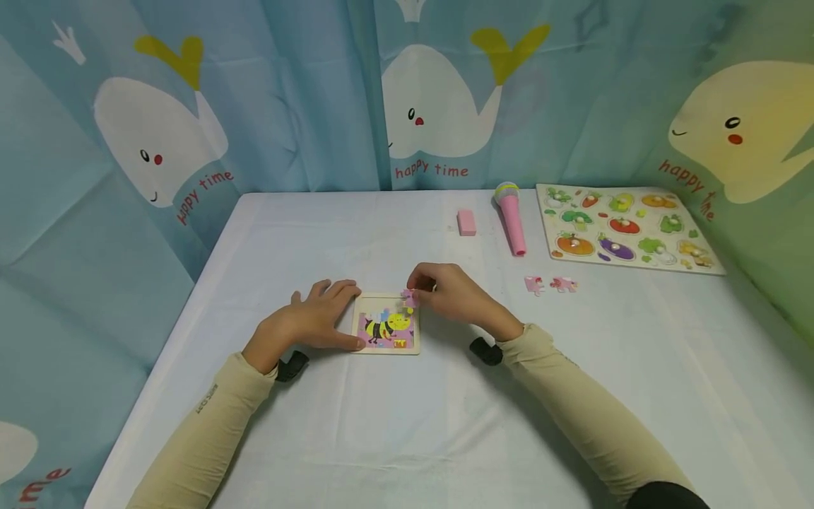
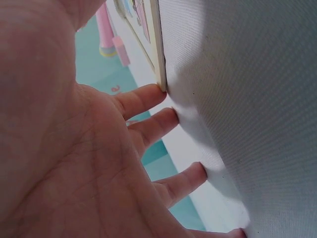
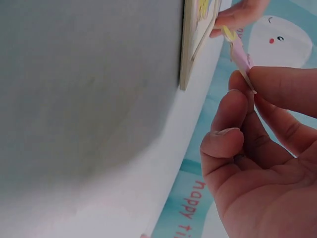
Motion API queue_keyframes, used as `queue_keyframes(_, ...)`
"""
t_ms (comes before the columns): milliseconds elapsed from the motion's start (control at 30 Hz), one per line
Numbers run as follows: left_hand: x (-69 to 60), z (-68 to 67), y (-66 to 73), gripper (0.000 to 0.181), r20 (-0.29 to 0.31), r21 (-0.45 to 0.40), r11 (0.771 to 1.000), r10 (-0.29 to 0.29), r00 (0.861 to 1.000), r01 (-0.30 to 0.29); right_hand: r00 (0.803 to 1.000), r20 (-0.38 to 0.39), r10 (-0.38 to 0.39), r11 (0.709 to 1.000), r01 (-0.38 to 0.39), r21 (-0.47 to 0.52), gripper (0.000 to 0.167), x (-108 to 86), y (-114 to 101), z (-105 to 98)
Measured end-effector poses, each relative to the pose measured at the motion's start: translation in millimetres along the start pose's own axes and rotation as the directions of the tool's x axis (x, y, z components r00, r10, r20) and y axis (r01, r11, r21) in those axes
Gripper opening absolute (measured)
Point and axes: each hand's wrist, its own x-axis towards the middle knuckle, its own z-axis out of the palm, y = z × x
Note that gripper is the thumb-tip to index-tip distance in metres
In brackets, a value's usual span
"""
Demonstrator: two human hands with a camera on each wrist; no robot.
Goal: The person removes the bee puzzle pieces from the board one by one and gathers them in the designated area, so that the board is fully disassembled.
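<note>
Currently, bee tray point(image 1: 384, 351): one, on the white table point(image 1: 381, 431).
Right hand point(image 1: 454, 291): pinches one pink puzzle piece point(image 1: 408, 297), which hides part of the tray's top right corner.
Left hand point(image 1: 311, 318): fingers spread, thumb and forefinger touching the tray's left side.
Loose pieces point(image 1: 534, 285): two, near each other, right of the tray.
Beyond: one pink block point(image 1: 467, 223), one toy microphone point(image 1: 512, 225), one vegetable board point(image 1: 649, 227), before a whale curtain point(image 1: 318, 106).

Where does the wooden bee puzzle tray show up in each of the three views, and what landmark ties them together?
Head: the bee puzzle tray lies near the centre, between the hands.
Left wrist: its rim runs down from the top edge, near the middle; the rest is cut off.
Right wrist: one corner at the top, right of centre.
Shared landmark: the left hand, at the tray's rim.
</note>
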Motion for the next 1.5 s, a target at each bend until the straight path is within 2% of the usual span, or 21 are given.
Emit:
queue_keyframes(267, -0.4, -0.1, -0.6, 0.096, 0.008, -0.01, 1.0, 0.009, 1.0, -0.009, 0.999, -0.045, -0.008, 1.0, 0.009, 0.021, 0.008, -13.5, 11.0, -13.0)
queue_keyframes(567, -1.1, 0.1, -2.7, 0.106, 0.021, -0.036, 0.999, -0.001, 1.0, 0.002, 0.995, -0.08, 0.066, 0.997, -0.062, 0.053, 0.008, -23.5, 18.2, -35.4)
queue_keyframes(800, -2.3, 0.4, -1.9, 0.106, 0.01, -0.036, 0.999, 0.005, 1.0, -0.005, 0.983, -0.115, 0.141, 0.987, -0.132, 0.089, 0.007, -29.0, 23.6, -58.4)
queue_keyframes(1033, -2.2, -0.4, -1.3, 0.107, 0.012, -0.025, 1.0, 0.006, 1.0, -0.005, 0.971, -0.177, 0.163, 0.985, -0.149, 0.09, 0.008, -37.2, 27.6, -78.2)
queue_keyframes(1300, -2.5, -0.8, -0.7, 0.106, 0.008, -0.029, 1.0, 0.01, 1.0, -0.01, 0.955, -0.206, 0.216, 0.975, -0.199, 0.097, 0.013, -46.5, 26.3, -96.8)
queue_keyframes(1500, -2.4, -0.2, -1.3, 0.106, 0.01, -0.028, 1.0, 0.007, 1.0, -0.007, 0.948, -0.222, 0.227, 0.973, -0.209, 0.102, 0.016, -54.5, 30.8, -108.8)
